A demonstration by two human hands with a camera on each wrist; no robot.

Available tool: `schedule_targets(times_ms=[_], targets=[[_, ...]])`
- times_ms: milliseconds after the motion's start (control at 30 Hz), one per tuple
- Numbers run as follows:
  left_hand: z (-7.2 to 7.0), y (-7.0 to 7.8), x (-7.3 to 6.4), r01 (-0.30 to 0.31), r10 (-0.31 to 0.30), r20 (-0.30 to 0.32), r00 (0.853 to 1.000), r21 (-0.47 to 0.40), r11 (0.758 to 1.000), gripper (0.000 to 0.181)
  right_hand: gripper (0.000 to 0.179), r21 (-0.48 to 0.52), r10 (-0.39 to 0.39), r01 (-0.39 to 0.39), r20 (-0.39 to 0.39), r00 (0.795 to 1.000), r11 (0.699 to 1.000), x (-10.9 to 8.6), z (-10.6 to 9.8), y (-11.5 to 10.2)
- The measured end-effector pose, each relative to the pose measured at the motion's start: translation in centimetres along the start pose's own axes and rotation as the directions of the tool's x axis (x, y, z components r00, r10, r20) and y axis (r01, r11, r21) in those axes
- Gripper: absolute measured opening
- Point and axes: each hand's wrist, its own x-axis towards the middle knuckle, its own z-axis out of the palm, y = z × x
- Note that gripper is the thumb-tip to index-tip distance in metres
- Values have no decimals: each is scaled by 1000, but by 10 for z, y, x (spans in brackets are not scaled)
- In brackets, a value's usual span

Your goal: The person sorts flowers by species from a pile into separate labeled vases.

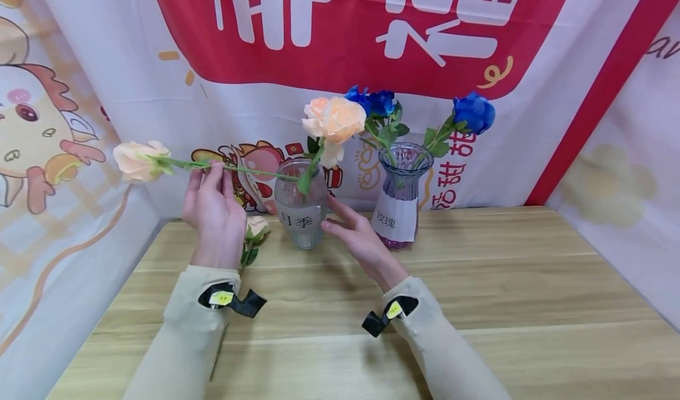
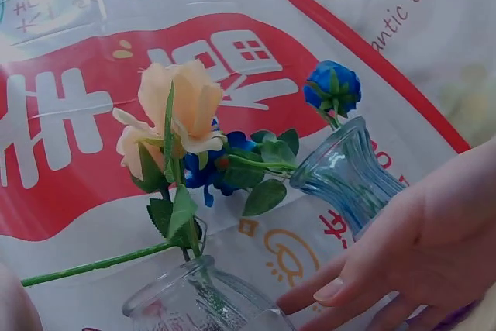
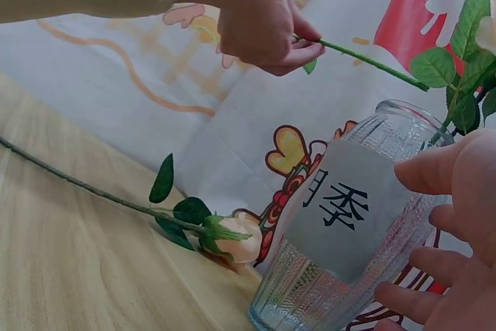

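My left hand (image 1: 216,220) pinches the green stem of a peach rose (image 1: 137,161). The stem lies nearly level, bloom to the left, its cut end (image 3: 422,85) just above the mouth of a clear glass vase (image 1: 289,196). Peach roses (image 1: 342,120) stand in that vase, which bears a white paper label (image 3: 341,207) with black characters. Beside the vase's right side is my right hand (image 1: 366,246), fingers extended and spread; whether the fingertips touch the glass is hard to tell. The held bloom is out of both wrist views.
Another peach rose (image 3: 232,239) lies on the wooden table (image 1: 297,341), left of the vase, partly behind my left arm. Right of the vase stands a second labelled glass vase (image 1: 406,190) with blue roses (image 1: 473,114). A printed cloth (image 1: 255,108) hangs behind the table.
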Motion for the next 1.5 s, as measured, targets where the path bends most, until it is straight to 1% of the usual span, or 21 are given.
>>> schedule_targets(times_ms=[100,233,400,500,600,800,967,1033,1100,1233,1333,1400,1500], targets=[[3,-4,0,-22,22,-2,1000,3,1000,35,67,-1,2,-2,0,1000,1000,0,0,0],[5,-8,1,-43,43,-9,999,15,999,42,68,2,0,0,1,1000,1000,0,0,0],[7,-14,3,-88,88,-3,996,32,996,47,68,9,-8,8,1,1000,1000,0,0,0],[8,-20,4,-107,107,1,994,40,993,46,67,6,-9,9,-3,1000,1000,0,0,1],[10,-27,4,-112,112,4,994,52,992,43,68,2,-8,8,-7,1000,1000,0,0,1],[11,-42,7,-170,169,31,985,69,983,41,67,-1,-1,1,-11,1000,1000,0,0,1],[12,-54,12,-209,203,60,977,127,970,38,67,-9,-3,3,-12,1000,1000,1,0,1],[11,-59,14,-210,201,69,977,168,963,38,68,-13,-6,6,-13,1000,1000,1,1,0],[10,-65,14,-194,182,78,980,201,960,37,68,-14,-10,10,-15,1000,1000,1,1,0],[7,-74,13,-168,147,93,985,279,946,36,67,-13,-12,12,-10,1000,1000,0,0,0],[6,-79,11,-174,147,104,984,328,929,37,67,-13,-13,13,-7,1000,1000,0,0,0],[6,-81,10,-176,143,115,983,371,912,37,68,-14,-17,17,-6,1000,1000,0,0,0],[5,-84,9,-190,141,138,980,463,866,38,68,-13,-16,16,-8,1000,1000,0,0,0]])
